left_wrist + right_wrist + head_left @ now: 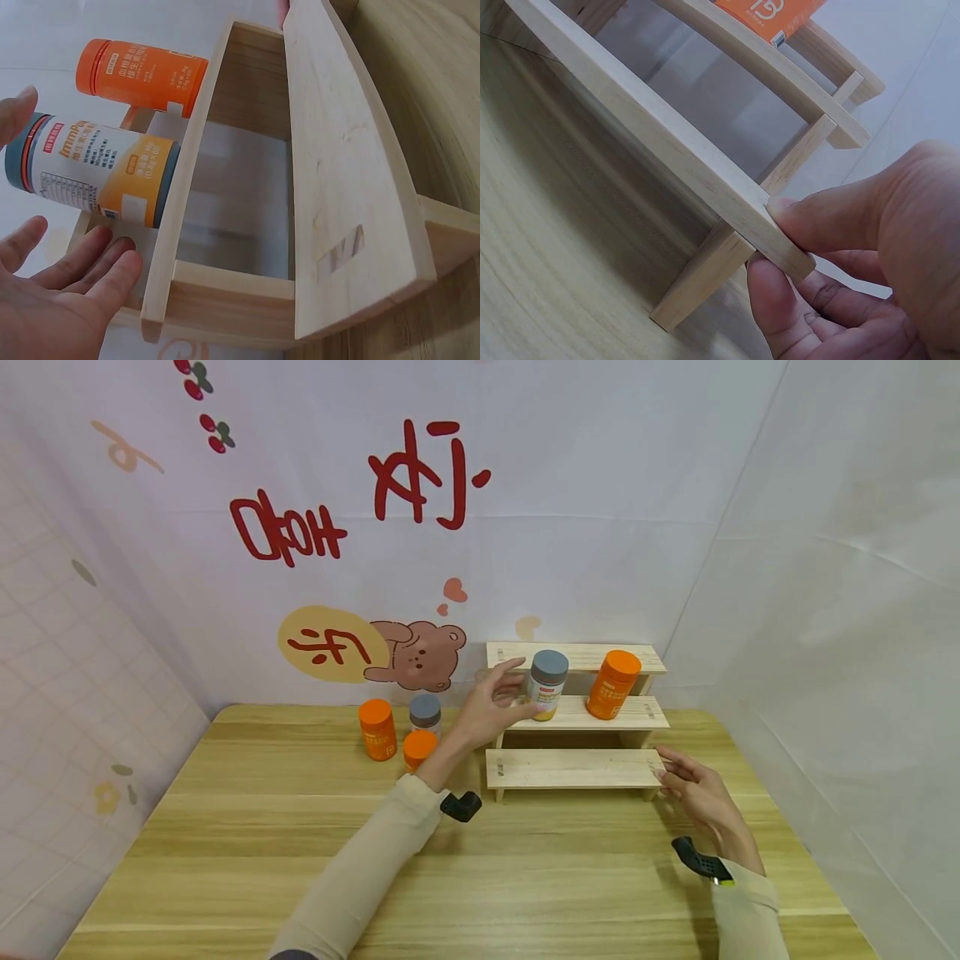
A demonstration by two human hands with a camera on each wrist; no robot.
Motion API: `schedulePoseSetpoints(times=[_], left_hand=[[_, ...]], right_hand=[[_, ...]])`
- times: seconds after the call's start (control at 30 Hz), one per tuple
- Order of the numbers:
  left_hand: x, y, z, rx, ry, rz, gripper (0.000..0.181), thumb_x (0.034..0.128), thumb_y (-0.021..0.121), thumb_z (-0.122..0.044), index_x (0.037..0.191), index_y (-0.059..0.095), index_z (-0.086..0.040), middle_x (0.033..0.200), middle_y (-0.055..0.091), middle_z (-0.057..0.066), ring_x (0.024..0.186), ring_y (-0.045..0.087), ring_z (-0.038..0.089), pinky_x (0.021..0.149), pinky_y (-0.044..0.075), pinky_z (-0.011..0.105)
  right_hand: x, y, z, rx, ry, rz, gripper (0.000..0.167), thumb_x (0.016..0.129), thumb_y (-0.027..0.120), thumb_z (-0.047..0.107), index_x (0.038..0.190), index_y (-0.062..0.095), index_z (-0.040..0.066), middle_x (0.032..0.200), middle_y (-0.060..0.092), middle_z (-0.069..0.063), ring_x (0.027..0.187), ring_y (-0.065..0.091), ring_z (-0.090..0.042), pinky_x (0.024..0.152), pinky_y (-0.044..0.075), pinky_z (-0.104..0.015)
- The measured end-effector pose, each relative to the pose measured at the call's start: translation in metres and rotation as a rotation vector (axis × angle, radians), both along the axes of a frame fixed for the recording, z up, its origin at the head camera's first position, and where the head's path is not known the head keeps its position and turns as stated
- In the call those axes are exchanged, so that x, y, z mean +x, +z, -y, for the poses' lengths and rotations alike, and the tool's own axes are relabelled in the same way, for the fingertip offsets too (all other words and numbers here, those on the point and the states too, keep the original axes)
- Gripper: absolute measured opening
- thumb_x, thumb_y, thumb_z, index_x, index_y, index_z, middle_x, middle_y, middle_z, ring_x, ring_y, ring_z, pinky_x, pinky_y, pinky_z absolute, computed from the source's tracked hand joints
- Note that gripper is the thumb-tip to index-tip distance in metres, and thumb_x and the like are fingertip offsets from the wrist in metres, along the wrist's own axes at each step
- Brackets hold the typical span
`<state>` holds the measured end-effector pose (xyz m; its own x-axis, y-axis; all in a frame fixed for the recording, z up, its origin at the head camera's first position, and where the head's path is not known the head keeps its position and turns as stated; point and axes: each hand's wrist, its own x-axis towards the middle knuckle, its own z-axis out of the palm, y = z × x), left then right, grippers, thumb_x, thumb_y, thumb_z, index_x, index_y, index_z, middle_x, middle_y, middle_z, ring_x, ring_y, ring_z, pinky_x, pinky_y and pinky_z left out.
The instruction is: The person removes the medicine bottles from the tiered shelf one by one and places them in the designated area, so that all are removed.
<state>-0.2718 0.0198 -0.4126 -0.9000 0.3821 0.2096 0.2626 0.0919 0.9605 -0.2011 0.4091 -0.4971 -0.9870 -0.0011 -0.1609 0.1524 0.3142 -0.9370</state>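
Note:
A grey-lidded jar (548,685) with a white and yellow label stands upright on the middle step of a three-step wooden shelf (573,768). My left hand (487,706) is spread beside it, and in the left wrist view the fingers (105,277) are apart from the jar (112,172). On the same step, to the right, is an orange jar (613,685), also upright. My right hand (693,789) pinches the right end of the lowest step. In the right wrist view the thumb lies on top of the board (705,180), with curled fingers underneath.
Left of the shelf, on the wooden table (300,860), stand two orange jars, one farther left (377,731) and one nearer (418,748), and a grey-lidded jar (425,713). My left forearm partly covers the nearer one. A printed white cloth (600,485) hangs behind.

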Motion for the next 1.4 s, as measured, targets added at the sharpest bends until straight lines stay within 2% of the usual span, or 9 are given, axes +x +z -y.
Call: schedulePoseSetpoints(times=[0.17, 0.33, 0.5, 0.7, 0.87, 1.07, 1.4], left_hand=[[-0.008, -0.001, -0.010, -0.005, -0.015, 0.012, 0.081, 0.0906, 0.080, -0.027, 0.158, 0.037, -0.029, 0.149, 0.054, 0.008, 0.140, 0.052, 0.027, 0.120, 0.042, 0.045], [-0.012, -0.002, -0.019, -0.025, -0.013, 0.033, 0.081, 0.0904, 0.080, -0.030, 0.158, 0.037, -0.028, 0.148, 0.055, 0.007, 0.138, 0.054, 0.026, 0.114, 0.048, 0.045], [-0.012, -0.006, -0.025, -0.008, 0.011, 0.021, 0.076, 0.0930, 0.078, -0.031, 0.158, 0.039, -0.025, 0.146, 0.057, 0.007, 0.134, 0.057, 0.028, 0.110, 0.051, 0.045], [-0.012, -0.008, -0.030, 0.004, 0.055, 0.003, 0.070, 0.0943, 0.077, -0.030, 0.155, 0.043, -0.024, 0.142, 0.060, 0.009, 0.132, 0.059, 0.027, 0.112, 0.050, 0.044], [-0.011, -0.008, -0.031, 0.003, 0.074, -0.017, 0.067, 0.0947, 0.076, -0.027, 0.154, 0.046, -0.023, 0.138, 0.063, 0.010, 0.128, 0.062, 0.026, 0.109, 0.052, 0.042], [-0.009, -0.008, -0.030, 0.009, 0.087, -0.024, 0.065, 0.0943, 0.076, -0.023, 0.153, 0.048, -0.022, 0.138, 0.063, 0.011, 0.129, 0.062, 0.026, 0.111, 0.051, 0.041], [0.005, -0.002, -0.015, 0.030, 0.102, 0.013, 0.066, 0.0928, 0.078, -0.029, 0.152, 0.048, -0.029, 0.137, 0.063, 0.008, 0.128, 0.063, 0.027, 0.107, 0.054, 0.043]], right_hand=[[0.000, 0.001, 0.000, 0.006, 0.008, -0.005, 0.065, 0.106, 0.059, 0.022, 0.161, 0.030, 0.004, 0.127, 0.055, 0.005, 0.104, 0.061, 0.004, 0.089, 0.058, -0.022], [0.001, 0.002, 0.001, 0.006, 0.006, -0.004, 0.065, 0.106, 0.059, 0.022, 0.161, 0.030, 0.004, 0.128, 0.056, 0.003, 0.104, 0.061, 0.004, 0.089, 0.058, -0.022], [0.000, 0.000, 0.000, -0.003, 0.001, -0.010, 0.065, 0.105, 0.060, 0.021, 0.161, 0.030, 0.003, 0.125, 0.056, 0.007, 0.103, 0.061, 0.004, 0.089, 0.058, -0.022], [0.000, 0.001, 0.000, 0.018, 0.005, -0.007, 0.065, 0.106, 0.059, 0.023, 0.161, 0.030, 0.004, 0.127, 0.055, 0.004, 0.104, 0.061, 0.005, 0.089, 0.058, -0.023], [0.000, 0.000, 0.000, 0.019, 0.005, -0.012, 0.064, 0.106, 0.059, 0.021, 0.161, 0.030, 0.004, 0.128, 0.053, 0.002, 0.104, 0.061, 0.005, 0.089, 0.058, -0.022], [0.001, 0.001, 0.000, 0.009, 0.003, -0.015, 0.064, 0.106, 0.059, 0.019, 0.160, 0.031, 0.002, 0.123, 0.054, 0.006, 0.102, 0.061, 0.004, 0.088, 0.058, -0.022], [0.001, 0.002, 0.001, 0.006, 0.004, -0.014, 0.065, 0.105, 0.059, 0.021, 0.160, 0.030, 0.001, 0.125, 0.052, 0.004, 0.103, 0.060, 0.004, 0.088, 0.058, -0.022]])
